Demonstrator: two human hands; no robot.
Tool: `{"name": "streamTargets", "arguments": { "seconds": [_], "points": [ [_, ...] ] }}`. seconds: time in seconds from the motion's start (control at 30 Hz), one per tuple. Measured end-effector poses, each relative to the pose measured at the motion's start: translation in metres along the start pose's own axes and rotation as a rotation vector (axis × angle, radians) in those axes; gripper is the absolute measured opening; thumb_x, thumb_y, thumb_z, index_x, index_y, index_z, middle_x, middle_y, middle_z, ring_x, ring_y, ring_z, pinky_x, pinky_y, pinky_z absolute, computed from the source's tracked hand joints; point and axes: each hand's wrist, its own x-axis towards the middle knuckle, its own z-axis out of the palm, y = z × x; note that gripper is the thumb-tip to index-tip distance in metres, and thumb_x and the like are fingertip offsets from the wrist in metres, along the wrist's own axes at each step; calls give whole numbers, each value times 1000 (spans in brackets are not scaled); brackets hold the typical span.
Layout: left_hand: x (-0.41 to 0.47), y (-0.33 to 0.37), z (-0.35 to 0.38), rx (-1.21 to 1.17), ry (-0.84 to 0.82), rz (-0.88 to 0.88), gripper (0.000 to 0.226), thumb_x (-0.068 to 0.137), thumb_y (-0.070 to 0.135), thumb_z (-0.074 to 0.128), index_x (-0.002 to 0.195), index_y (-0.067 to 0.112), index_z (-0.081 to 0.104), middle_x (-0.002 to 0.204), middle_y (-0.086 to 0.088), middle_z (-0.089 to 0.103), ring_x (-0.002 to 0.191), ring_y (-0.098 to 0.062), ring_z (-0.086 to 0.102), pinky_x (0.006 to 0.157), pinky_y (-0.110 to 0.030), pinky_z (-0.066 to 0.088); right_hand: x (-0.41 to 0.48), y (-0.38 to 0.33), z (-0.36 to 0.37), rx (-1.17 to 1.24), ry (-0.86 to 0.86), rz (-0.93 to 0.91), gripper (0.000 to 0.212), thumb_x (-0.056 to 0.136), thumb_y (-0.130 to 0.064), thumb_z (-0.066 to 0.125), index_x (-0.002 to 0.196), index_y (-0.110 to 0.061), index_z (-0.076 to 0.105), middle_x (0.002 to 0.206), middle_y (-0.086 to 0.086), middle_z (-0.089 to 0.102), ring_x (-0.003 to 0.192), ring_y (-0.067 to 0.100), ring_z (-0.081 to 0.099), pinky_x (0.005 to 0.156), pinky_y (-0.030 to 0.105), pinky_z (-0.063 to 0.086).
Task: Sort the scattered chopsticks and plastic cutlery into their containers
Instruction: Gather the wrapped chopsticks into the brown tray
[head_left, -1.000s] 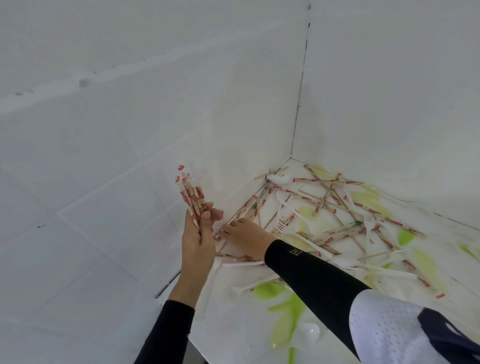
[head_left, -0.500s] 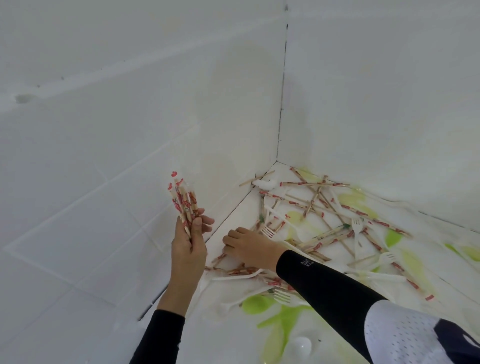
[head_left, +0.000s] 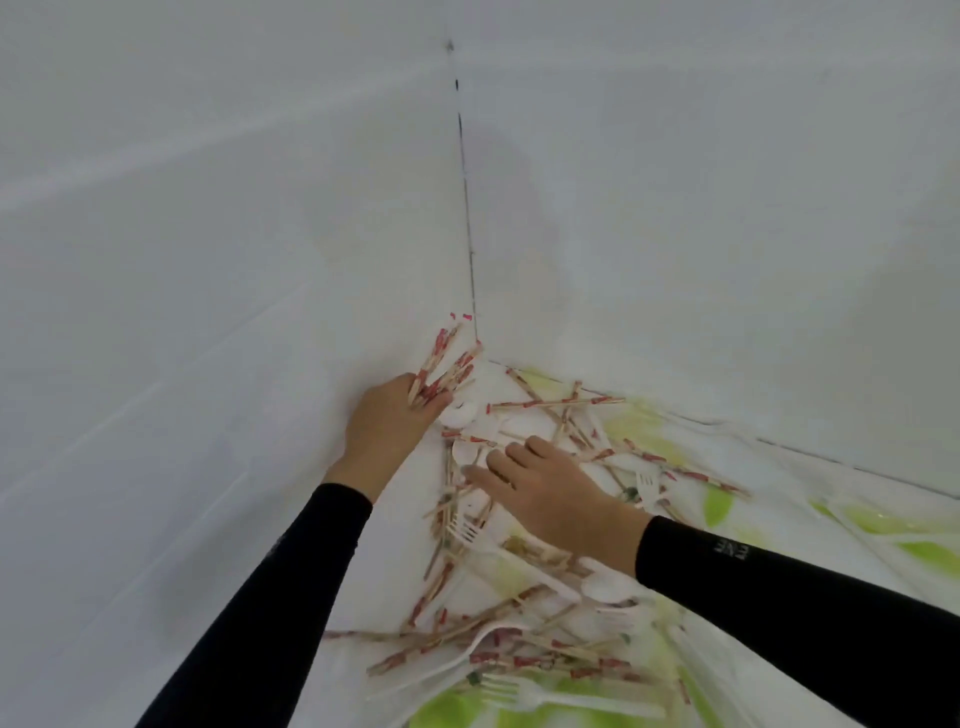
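Several chopsticks (head_left: 441, 364) clenched in left hand (head_left: 387, 421) grip; right hand (head_left: 550, 493) spread over pile.

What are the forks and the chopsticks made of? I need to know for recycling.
The forks look like white plastic, smooth and slightly glossy. The chopsticks look like pale wood or bamboo, matt tan, with red-printed wrapping, probably paper. The left hand holds a bunch of them.

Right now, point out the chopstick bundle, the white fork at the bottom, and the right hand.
chopstick bundle (head_left: 444, 366), head view, on the red-printed wrappers above the left hand's fingers.
white fork (head_left: 524, 693), head view, where the tines meet the handle.
right hand (head_left: 553, 493), head view, on the back of the hand.
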Motion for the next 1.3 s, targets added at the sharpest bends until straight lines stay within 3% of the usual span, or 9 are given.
{"name": "streamTargets", "arguments": {
  "seconds": [0.13, 0.27, 0.47, 0.63, 0.7, 0.87, 1.0, 1.13, 1.3],
  "points": [
    [50, 3, 37, 387, -80, 103, 15, 88, 22, 63, 92, 10, 56, 92, -9, 57, 87, -32, 59, 68, -37, 45, -14, 57, 15, -99, -106, 121, 29, 97, -16, 50, 122, -8, 62, 94, 5, 62, 79, 23, 59, 70, 33, 49],
    [77, 6, 63, 596, -133, 76, 20, 93, 11, 49, 112, 8, 51, 106, -13, 61, 93, -33, 60, 69, -35, 43, -17, 99, 37, -136, -303, 280, 37, 63, -10, 82, 98, -11, 71, 85, 5, 63, 69, 21, 59, 62, 31, 49],
    [100, 6, 89, 848, -194, -11, 34, 92, 21, 59, 124, 14, 49, 117, -7, 61, 103, -26, 62, 69, -33, 45, -19, 118, 69, -23, -545, 493, 44, 96, -10, 44, 139, -16, 46, 134, 4, 52, 121, 26, 47, 97, 34, 37],
    [103, 7, 93, 917, -218, -54, 24, 94, 22, 58, 117, 15, 60, 118, -4, 63, 107, -23, 62, 78, -30, 48, -24, 112, 74, 0, -467, 589, 31, 67, -9, 78, 96, -17, 70, 93, 2, 65, 88, 23, 59, 71, 30, 47],
    [100, 11, 92, 845, -178, -21, 20, 96, 20, 54, 113, 13, 62, 116, -7, 63, 104, -24, 62, 77, -31, 47, -32, 114, 73, 38, -366, 646, 29, 56, -10, 83, 82, -15, 70, 78, 2, 65, 75, 23, 60, 59, 30, 47],
    [75, 25, 82, 351, -84, 108, 33, 103, 35, 45, 91, 8, 61, 81, -5, 58, 76, -24, 56, 57, -28, 34, -51, 121, 44, 232, -148, 789, 16, 89, -10, 59, 104, -5, 58, 76, 9, 63, 77, 29, 55, 58, 37, 44],
    [30, 42, 70, -190, -48, 93, 26, 100, 36, 51, 87, 17, 64, 80, 4, 70, 75, -9, 64, 63, -15, 42, -44, 123, -19, 871, 117, 1203, 18, 104, -19, 34, 105, -8, 48, 68, 5, 49, 55, 22, 46, 52, 33, 40],
    [-29, 63, 72, -544, 125, 22, 23, 94, 35, 60, 81, 16, 60, 58, 4, 58, 55, -13, 60, 54, -19, 50, -38, 101, -69, 1334, 586, 1389, 21, 104, -27, 42, 88, -13, 40, 66, 0, 38, 50, 16, 32, 45, 31, 29],
    [-75, 59, 97, -714, 197, -96, 55, 85, 60, 62, 73, 7, 59, 53, 2, 47, 51, -14, 48, 53, -34, 44, -47, 48, -72, 1434, 786, 1482, 44, 92, -40, 59, 67, -10, 37, 50, 1, 27, 41, 13, 22, 40, 26, 18]
  ]
}}
